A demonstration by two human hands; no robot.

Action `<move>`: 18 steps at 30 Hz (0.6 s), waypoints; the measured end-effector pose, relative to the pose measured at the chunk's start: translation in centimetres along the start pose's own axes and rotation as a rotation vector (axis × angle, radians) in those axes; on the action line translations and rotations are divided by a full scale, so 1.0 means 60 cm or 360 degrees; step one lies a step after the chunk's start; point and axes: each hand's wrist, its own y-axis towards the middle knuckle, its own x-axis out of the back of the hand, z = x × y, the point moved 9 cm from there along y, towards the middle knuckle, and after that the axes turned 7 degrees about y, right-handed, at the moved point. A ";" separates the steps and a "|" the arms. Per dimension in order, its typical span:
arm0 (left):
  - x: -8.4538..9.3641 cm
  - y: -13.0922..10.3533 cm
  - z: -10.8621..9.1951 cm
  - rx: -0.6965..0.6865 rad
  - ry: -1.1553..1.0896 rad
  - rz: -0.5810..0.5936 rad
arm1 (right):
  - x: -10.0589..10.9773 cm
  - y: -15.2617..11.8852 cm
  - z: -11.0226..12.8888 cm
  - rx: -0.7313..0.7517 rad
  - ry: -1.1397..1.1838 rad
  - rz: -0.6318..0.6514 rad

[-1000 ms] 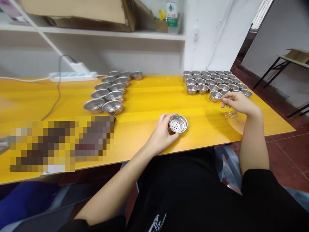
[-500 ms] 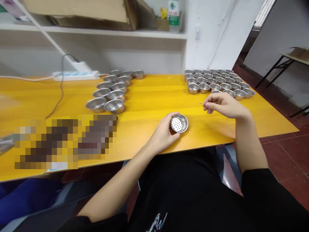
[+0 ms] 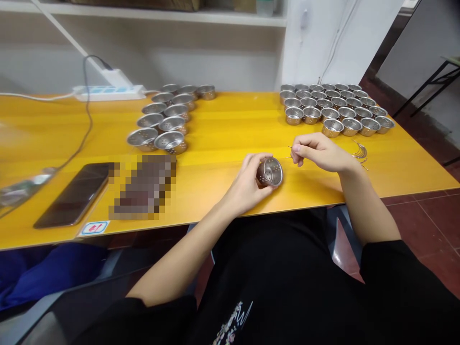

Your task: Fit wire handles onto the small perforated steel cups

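My left hand [image 3: 247, 184] is wrapped round a small perforated metal cup [image 3: 270, 172], tilted so that its mouth faces right. Just right of the cup, my right hand [image 3: 311, 151] pinches a thin bent wire [image 3: 289, 146]; two fine ends stick out towards the cup, apart from it. Most of that wire is hidden by the fingers. Several curved wires [image 3: 360, 151] lie on the table behind my right wrist.
Rows of perforated cups [image 3: 351, 126] stand at the back right, and another group of cups [image 3: 171, 142] at the left. A phone [image 3: 74, 195], a blurred-out object [image 3: 145, 187], a power strip [image 3: 111, 92] and a cable [image 3: 89, 115] occupy the left of the yellow table [image 3: 230, 129].
The cup in my left hand has turned from facing up to facing my right hand. My right hand has come closer to the cup with the wire. The camera has tilted down.
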 end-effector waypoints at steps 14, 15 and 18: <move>0.000 -0.003 -0.003 0.0105 -0.0196 0.0029 | -0.041 0.006 -0.024 0.0019 -0.0016 0.0295; -0.001 -0.002 -0.006 0.0072 -0.0168 0.0041 | -0.042 0.006 -0.025 0.0013 -0.0015 0.0302; -0.006 0.000 -0.013 -0.0021 -0.0131 0.0097 | -0.046 0.006 -0.026 0.0012 0.0003 0.0347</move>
